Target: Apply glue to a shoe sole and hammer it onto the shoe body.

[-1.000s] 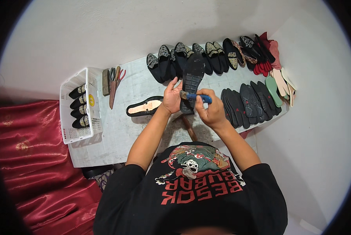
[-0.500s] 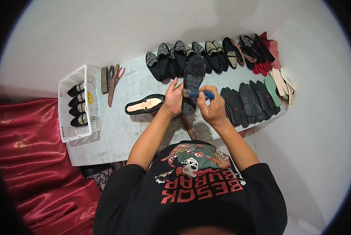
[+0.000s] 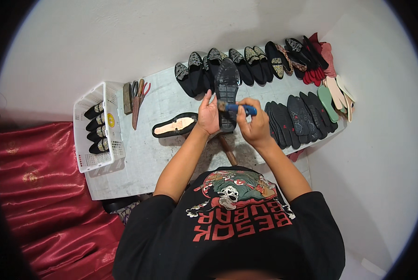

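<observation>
Above a pale worktop (image 3: 136, 156), a black treaded shoe sole (image 3: 227, 84), its long axis running near to far, is flanked by the left hand (image 3: 210, 115), its hold hidden, and the right hand (image 3: 254, 122), fingers closed around a crosswise blue-handled brush (image 3: 242, 109).

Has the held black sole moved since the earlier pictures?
Yes, slightly: the upper end of the black sole has swung to the left, judged against the row of shoes.

Single head view, fisheye. Looks down from wearer's head past black shirt (image 3: 171, 242) to left hand (image 3: 209, 116), right hand (image 3: 255, 125); both counter (image 3: 143, 163) ends in frame.
</observation>
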Tool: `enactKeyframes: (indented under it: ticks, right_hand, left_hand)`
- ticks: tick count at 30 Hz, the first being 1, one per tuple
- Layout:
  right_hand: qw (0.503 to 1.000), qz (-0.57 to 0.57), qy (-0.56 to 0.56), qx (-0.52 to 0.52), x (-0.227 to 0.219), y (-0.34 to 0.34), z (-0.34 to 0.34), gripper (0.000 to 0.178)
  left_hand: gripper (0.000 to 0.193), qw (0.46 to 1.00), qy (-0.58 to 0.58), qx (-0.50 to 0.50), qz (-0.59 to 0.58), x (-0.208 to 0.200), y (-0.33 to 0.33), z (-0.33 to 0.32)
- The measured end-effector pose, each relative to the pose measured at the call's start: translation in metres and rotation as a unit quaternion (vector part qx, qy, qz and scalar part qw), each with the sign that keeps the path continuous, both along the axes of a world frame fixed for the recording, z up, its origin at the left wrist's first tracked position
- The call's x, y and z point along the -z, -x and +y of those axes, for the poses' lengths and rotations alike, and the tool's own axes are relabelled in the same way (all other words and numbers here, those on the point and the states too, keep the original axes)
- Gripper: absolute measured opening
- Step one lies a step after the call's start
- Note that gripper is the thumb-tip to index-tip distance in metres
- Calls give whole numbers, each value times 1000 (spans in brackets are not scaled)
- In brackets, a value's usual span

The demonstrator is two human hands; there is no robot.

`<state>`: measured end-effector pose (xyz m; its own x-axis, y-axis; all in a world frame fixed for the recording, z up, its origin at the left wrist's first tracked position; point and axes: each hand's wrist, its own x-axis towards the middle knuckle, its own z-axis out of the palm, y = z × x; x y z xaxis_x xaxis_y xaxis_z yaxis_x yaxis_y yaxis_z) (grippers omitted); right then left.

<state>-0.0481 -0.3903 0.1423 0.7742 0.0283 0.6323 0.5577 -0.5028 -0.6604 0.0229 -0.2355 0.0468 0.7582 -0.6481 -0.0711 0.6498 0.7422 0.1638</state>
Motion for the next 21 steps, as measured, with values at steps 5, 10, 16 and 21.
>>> enactKeyframes:
  ticks: [5, 10, 16, 21]
  right_hand:
    - [999, 39, -2, -4, -2, 11, 0, 18]
    - [998, 52, 18, 27, -9, 23, -14, 14]
    - [992, 30, -49, 117, -17, -28, -31, 13]
    - [997, 33, 35, 57, -5, -2, -24, 15]
  left_hand:
    - [60, 999, -37, -20, -22, -2, 1, -6]
    - [64, 998, 12, -15, -63, 22, -4, 0]
    - [64, 998, -20, -17, -62, 16, 5, -9]
    - [60, 996, -48, -34, -63, 5, 11, -11]
